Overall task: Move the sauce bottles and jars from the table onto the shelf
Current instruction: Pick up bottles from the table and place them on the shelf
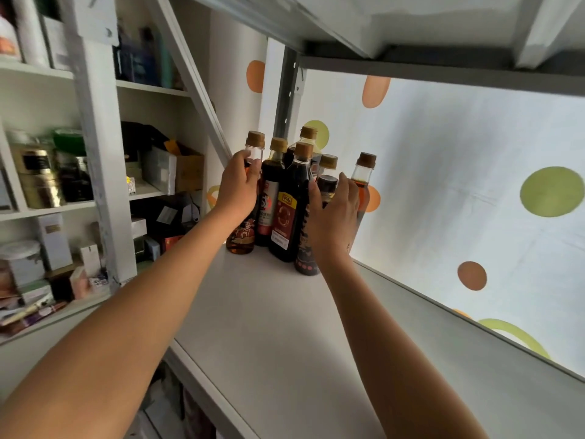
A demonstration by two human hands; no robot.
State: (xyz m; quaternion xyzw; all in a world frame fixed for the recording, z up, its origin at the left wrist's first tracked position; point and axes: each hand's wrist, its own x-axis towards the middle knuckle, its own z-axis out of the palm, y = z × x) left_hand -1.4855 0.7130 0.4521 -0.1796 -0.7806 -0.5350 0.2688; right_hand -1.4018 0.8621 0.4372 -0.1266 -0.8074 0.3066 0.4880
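Several dark sauce bottles with brown caps stand clustered at the far left end of the white shelf (285, 327). My left hand (238, 185) grips the neck of the leftmost bottle (242, 239), which holds amber liquid. My right hand (335, 217) is wrapped around a short dark bottle (326, 182) at the front right of the group. Between the hands stands a tall dark bottle with a red and yellow label (289, 213). A bottle of reddish liquid (364, 182) stands farthest right, partly behind my right hand.
A dotted white sheet (459, 185) backs the shelf. A grey upright post (286, 99) and a slanted brace (196, 87) stand just behind the bottles. The board above (411, 20) hangs low. To the left, other shelves (47, 210) hold tins, boxes and jars.
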